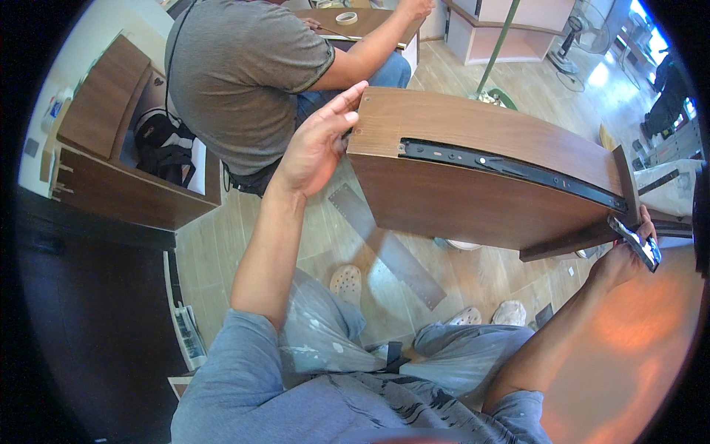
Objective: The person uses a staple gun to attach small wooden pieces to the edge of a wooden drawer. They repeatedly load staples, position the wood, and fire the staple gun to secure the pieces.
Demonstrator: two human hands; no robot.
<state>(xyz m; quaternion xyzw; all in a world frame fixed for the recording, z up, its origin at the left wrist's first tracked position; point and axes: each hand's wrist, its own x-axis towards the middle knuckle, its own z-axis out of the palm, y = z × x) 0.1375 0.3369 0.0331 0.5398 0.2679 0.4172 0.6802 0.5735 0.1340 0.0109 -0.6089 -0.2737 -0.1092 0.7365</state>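
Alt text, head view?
A brown wood-grain drawer with a black slide rail, the wearer's open left hand at one end, right hand at the other, beside a shiny metal piece. Beyond is a co-worker in grey.

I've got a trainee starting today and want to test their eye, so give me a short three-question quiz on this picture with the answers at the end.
1. Multiple choice: what colour is the rail on the side of the drawer? A) white B) black C) green
2. True or false: the left hand and the right hand are at opposite ends of the drawer.
3. Short answer: what ring-shaped thing lies on the tabletop by the other person?

Key: 1. B. 2. True. 3. A pale roll, apparently tape.
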